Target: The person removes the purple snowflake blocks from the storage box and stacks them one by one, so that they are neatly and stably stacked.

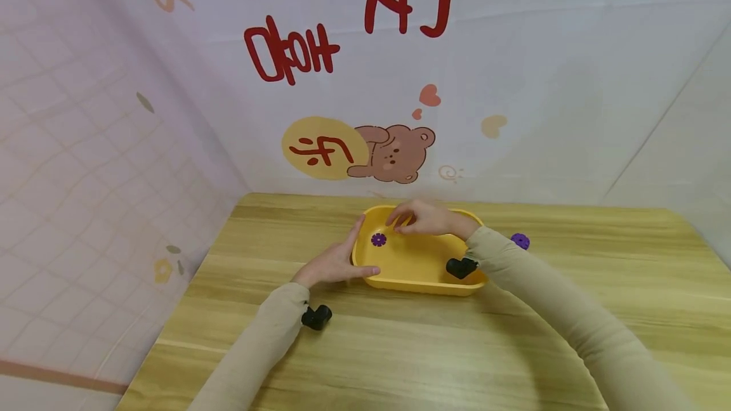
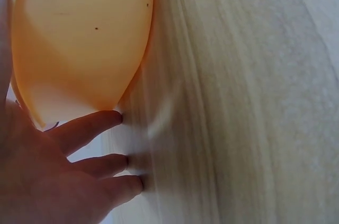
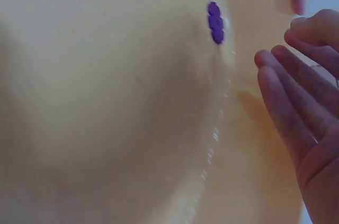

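A yellow plastic tub (image 1: 422, 287) stands on the wooden table. My left hand (image 1: 334, 263) holds its left end, with the thumb over the rim and the fingers along the outer wall. In the left wrist view those fingers (image 2: 87, 128) lie spread beside the tub's side (image 2: 85, 38). Above the inside of the tub is my right hand (image 1: 425, 217), its fingers loosely bent and nothing between them. A purple snowflake building disc (image 1: 379, 240) lies in the tub's left end, just left of the right fingertips. The right wrist view shows this disc (image 3: 215, 23) nearly edge-on.
Another purple disc (image 1: 520, 241) lies on the table right of the tub, partly behind the right sleeve (image 1: 508, 259). A printed white cloth wall (image 1: 542, 163) stands right behind the table (image 1: 400, 347). Black wrist mounts (image 1: 316, 317) hang below both wrists.
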`<control>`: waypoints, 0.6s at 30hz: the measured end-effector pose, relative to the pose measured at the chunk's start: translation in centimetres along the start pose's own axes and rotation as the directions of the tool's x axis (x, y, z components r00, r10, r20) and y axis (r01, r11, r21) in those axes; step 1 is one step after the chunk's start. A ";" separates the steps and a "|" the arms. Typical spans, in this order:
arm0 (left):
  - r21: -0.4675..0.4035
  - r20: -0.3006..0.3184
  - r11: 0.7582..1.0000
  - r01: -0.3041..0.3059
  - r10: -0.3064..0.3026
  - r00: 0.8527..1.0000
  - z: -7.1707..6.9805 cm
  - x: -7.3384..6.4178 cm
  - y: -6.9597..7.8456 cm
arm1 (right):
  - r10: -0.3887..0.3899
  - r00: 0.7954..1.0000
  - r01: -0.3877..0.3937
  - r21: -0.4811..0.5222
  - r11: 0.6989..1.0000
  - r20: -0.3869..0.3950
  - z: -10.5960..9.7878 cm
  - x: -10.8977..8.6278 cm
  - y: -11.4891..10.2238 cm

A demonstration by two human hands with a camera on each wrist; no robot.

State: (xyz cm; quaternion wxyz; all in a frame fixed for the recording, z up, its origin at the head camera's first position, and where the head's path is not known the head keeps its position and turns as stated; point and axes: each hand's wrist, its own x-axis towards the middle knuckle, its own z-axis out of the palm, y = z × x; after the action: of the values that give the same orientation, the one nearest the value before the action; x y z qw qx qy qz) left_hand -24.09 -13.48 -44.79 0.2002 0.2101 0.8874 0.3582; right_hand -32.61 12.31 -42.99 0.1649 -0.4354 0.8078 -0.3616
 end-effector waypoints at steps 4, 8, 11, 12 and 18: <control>-0.012 0.009 1.000 -0.013 0.013 1.000 0.1 0.1 -0.1 | 0.011 0.999 -0.013 0.049 0.999 0.037 1.0 0.5 0.3; -0.036 0.010 0.999 -0.017 0.017 1.000 0.1 0.0 -0.1 | 0.004 0.998 -0.006 0.017 1.000 0.066 1.7 1.1 0.6; -0.036 0.010 0.999 -0.017 0.018 1.000 0.1 0.0 -0.1 | -0.019 0.996 0.021 -0.021 1.000 0.088 2.2 1.5 0.8; -0.036 0.011 0.999 -0.017 0.018 1.000 0.1 0.0 -0.1 | -0.030 0.995 0.033 -0.031 0.999 0.091 2.4 1.7 0.9; -0.048 0.012 0.999 -0.017 0.018 1.000 0.2 0.1 -0.1 | -0.033 0.998 0.039 -0.103 0.994 0.054 3.1 2.0 1.0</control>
State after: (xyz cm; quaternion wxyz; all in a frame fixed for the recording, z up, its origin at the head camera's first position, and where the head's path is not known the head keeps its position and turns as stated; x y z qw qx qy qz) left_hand -24.13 -13.38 -45.02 0.2075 0.2153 0.8754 0.3798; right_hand -32.44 9.65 -45.74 0.1563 -0.4671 0.8130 -0.3105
